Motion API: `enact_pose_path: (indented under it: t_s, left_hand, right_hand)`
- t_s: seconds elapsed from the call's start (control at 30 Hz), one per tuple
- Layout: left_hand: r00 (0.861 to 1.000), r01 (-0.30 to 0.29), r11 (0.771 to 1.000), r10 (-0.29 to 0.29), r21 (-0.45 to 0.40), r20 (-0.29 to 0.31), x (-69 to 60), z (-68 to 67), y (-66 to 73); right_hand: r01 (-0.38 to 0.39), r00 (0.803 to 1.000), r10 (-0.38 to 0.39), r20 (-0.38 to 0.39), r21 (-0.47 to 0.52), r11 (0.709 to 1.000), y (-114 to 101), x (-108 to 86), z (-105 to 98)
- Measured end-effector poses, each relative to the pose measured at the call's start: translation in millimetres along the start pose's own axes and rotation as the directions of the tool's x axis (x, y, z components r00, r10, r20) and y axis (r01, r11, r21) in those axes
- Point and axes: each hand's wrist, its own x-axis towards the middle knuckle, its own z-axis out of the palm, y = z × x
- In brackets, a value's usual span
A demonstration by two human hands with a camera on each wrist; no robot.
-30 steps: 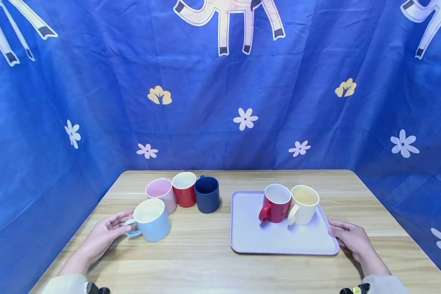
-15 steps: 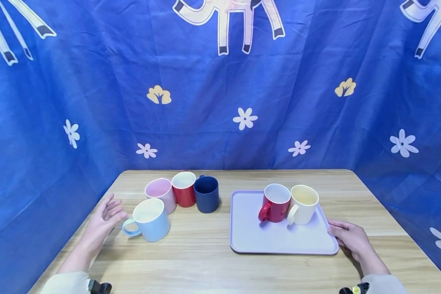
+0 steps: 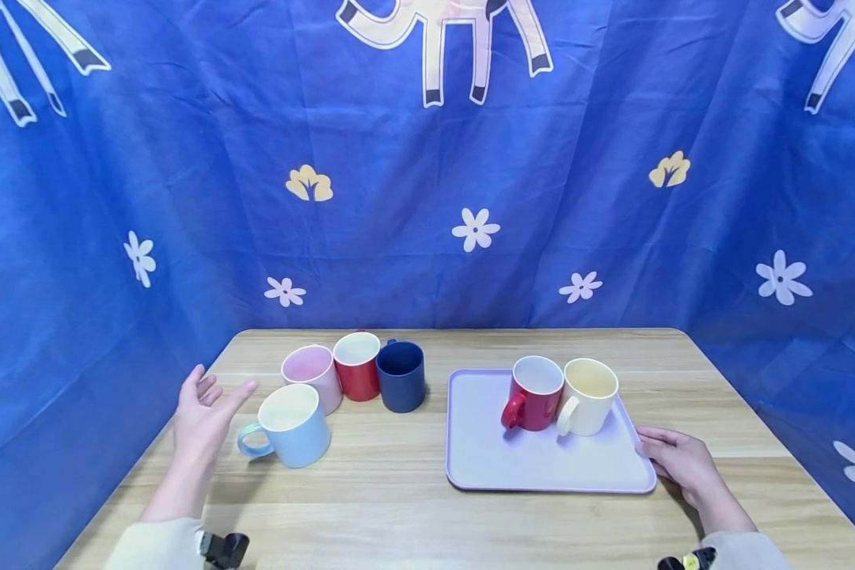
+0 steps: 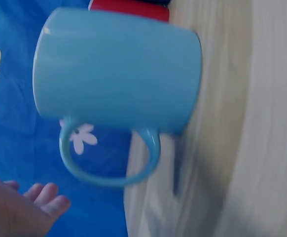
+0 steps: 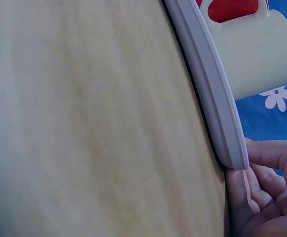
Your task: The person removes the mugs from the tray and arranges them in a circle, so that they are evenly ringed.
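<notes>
My left hand (image 3: 203, 416) hovers to the left of a light blue mug (image 3: 301, 431), fingers loosely spread and holding nothing. That mug stands upright on the table, its handle (image 4: 109, 180) pointing toward the hand with a gap between them. On the right, my right hand (image 3: 680, 463) pinches the right edge of a lilac tray (image 3: 484, 467), thumb on top and fingers curled beneath the rim (image 5: 227, 123). Two mugs stand upright on the tray: a red mug (image 3: 539, 404) with a white inside, and a cream mug (image 3: 591, 404) beside it.
Behind the light blue mug stand a pink mug (image 3: 321, 384), another red mug (image 3: 359, 376) and a navy mug (image 3: 402, 384), close together. The wooden table (image 3: 370, 507) ends at a blue patterned curtain (image 3: 399, 198) behind and at both sides.
My left hand has let go of the light blue mug's handle, drawn away to the left and risen, its fingers spreading. The mugs, tray and right hand have stayed put.
</notes>
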Motion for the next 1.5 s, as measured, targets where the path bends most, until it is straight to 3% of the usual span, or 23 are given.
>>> enact_pose_path:
  t_s: [0.3,0.47,0.67,0.9,1.13,1.5]
  left_hand:
    - [0.989,-0.092,0.995,0.096,0.039,-0.112,-9.2,33.9,19.8]
    - [0.979,-0.142,0.989,0.146,0.033,-0.142,-14.4,55.4,30.8]
    - [0.976,-0.169,0.985,0.172,0.035,-0.13,-21.4,80.2,42.5]
    - [0.955,-0.265,0.964,0.266,0.024,-0.129,-27.2,110.0,48.9]
    - [0.942,-0.326,0.945,0.324,-0.01,-0.088,-40.5,138.7,57.2]
    - [0.894,-0.448,0.894,0.448,0.008,-0.006,-69.3,181.7,67.3]
  right_hand:
    - [-0.013,1.0,0.013,0.004,0.009,1.0,-1.8,0.8,-0.4]
    - [-0.019,1.0,0.019,-0.003,0.015,1.0,-1.7,0.9,0.0]
    - [-0.02,1.0,0.02,-0.002,0.024,1.0,-1.6,1.4,-0.3]
    - [-0.003,1.0,0.003,0.01,0.022,1.0,-0.2,2.2,-1.4]
    - [-0.014,1.0,0.014,0.001,0.009,1.0,-0.2,2.2,-0.7]
    - [-0.035,0.999,0.035,-0.008,-0.007,0.999,-1.4,1.9,-0.8]
